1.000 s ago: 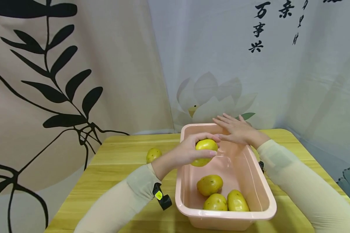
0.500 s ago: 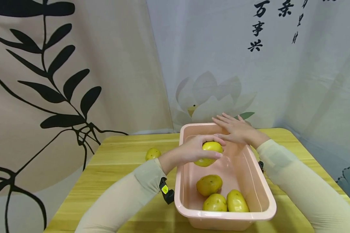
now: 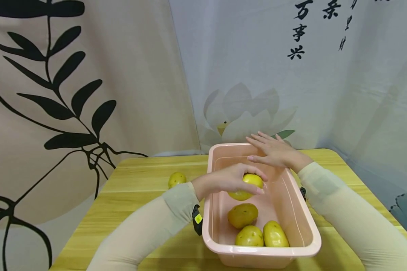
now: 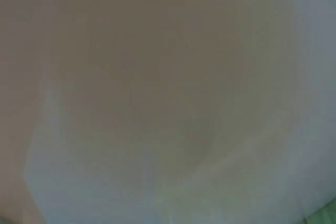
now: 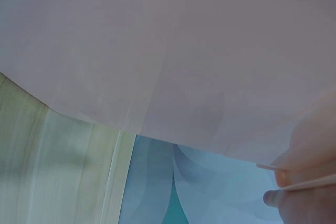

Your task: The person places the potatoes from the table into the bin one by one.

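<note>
In the head view my left hand (image 3: 228,178) reaches over the left rim of the pink plastic basin (image 3: 210,229) and holds a yellow potato (image 3: 253,180) between thumb and fingers. The thumb crosses the potato's face, and the hand covers part of it. Below it in the basin lie a darker potato (image 3: 242,215) and two more potatoes (image 3: 276,234) by the near wall. Spread fingers of my right hand (image 3: 274,152) rest at the basin's far right corner. The right wrist view shows the basin's outer wall (image 5: 173,66) and some fingers (image 5: 310,150); the left wrist view is blurred.
Another potato (image 3: 177,179) sits on the wooden table (image 3: 142,180), left of the basin and behind my left forearm. A printed cloth (image 3: 244,56) hangs behind the table's far edge.
With the potato in its grip, my left hand has moved right and slightly down into the basin, away from the right fingertips. My right hand stays at the far corner.
</note>
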Available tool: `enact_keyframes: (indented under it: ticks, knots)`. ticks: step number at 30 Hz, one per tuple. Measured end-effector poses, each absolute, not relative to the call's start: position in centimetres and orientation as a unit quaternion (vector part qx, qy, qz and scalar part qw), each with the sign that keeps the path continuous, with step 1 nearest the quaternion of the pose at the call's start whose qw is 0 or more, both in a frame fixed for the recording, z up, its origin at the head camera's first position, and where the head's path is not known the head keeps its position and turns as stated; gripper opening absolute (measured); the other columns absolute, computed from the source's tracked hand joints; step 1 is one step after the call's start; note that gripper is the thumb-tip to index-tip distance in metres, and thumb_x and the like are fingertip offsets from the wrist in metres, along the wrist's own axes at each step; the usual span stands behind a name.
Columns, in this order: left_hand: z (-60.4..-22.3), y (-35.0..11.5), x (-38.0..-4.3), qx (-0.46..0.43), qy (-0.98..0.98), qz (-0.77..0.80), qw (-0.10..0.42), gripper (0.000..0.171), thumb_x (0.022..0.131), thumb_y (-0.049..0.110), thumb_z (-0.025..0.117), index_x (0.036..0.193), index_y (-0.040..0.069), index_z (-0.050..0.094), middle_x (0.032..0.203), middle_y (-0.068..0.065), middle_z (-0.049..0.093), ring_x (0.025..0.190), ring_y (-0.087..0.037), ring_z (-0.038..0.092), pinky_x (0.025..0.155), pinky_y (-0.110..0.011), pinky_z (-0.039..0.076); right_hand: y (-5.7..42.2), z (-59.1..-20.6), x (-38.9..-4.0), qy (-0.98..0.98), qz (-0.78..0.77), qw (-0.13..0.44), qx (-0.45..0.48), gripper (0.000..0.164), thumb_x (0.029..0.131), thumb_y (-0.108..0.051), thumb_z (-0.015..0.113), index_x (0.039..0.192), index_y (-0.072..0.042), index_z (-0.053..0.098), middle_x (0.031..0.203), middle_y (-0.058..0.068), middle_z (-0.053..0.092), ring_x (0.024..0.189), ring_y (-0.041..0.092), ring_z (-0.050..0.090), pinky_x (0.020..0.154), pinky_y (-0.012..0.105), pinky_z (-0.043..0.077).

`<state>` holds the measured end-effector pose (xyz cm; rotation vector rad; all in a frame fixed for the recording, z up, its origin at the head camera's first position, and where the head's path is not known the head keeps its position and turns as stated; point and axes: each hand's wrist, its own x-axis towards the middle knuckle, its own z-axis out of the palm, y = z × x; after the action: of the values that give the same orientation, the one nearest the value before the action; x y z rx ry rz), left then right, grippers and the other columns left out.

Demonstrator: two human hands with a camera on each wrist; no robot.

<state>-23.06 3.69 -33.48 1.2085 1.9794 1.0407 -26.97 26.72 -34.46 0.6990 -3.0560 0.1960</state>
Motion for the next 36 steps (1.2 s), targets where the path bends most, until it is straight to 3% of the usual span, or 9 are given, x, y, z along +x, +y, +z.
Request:
enact_keyframes:
  ticks: [9, 18, 27, 36]
  knots:
    - [-33.66, 4.11, -23.27, 0.448, 0.755, 0.348, 0.328, 0.037, 0.087, 0.027, 0.072, 0.123, 0.019, 0.063, 0.093, 0.003, 0.065, 0.077, -0.012, 0.060, 0.071, -0.023, 0.052, 26.67, -34.44, -27.19, -0.973, 0.063, 0.000, 0.222, 0.085, 0.088, -0.075, 0.035, 0.155, -0.027, 0.015, 0.160, 0.004, 0.013, 0.147, 0.030, 0.002, 0.107, 0.070, 0.002]
    - [-33.95, 4.32, -23.34, 0.475, 0.760, 0.304, 0.324, 0.039, 0.083, 0.023, 0.077, 0.120, 0.019, 0.066, 0.112, 0.012, 0.060, 0.092, -0.007, 0.056, 0.079, -0.020, 0.050, 26.87, -34.63, -27.29, -0.971, 0.070, 0.007, 0.227, 0.085, 0.088, -0.074, 0.036, 0.155, -0.027, 0.017, 0.160, 0.004, 0.015, 0.147, 0.029, 0.003, 0.107, 0.069, 0.003]
    - [-34.00, 4.35, -23.36, 0.500, 0.744, 0.284, 0.340, 0.042, 0.080, 0.017, 0.080, 0.119, 0.017, 0.066, 0.114, 0.013, 0.059, 0.103, -0.004, 0.051, 0.087, -0.017, 0.047, 26.78, -34.47, -27.20, -0.972, 0.070, 0.001, 0.223, 0.083, 0.089, -0.073, 0.037, 0.155, -0.027, 0.016, 0.160, 0.004, 0.014, 0.147, 0.029, 0.002, 0.107, 0.069, 0.003]
    - [-34.25, 4.38, -23.23, 0.480, 0.707, 0.331, 0.401, 0.044, 0.081, 0.001, 0.075, 0.122, 0.005, 0.061, 0.110, 0.004, 0.063, 0.107, -0.013, 0.059, 0.091, -0.021, 0.047, 26.74, -34.51, -27.17, -0.973, 0.076, 0.006, 0.220, 0.083, 0.088, -0.073, 0.038, 0.155, -0.028, 0.018, 0.160, 0.002, 0.015, 0.147, 0.028, 0.003, 0.108, 0.068, 0.004]
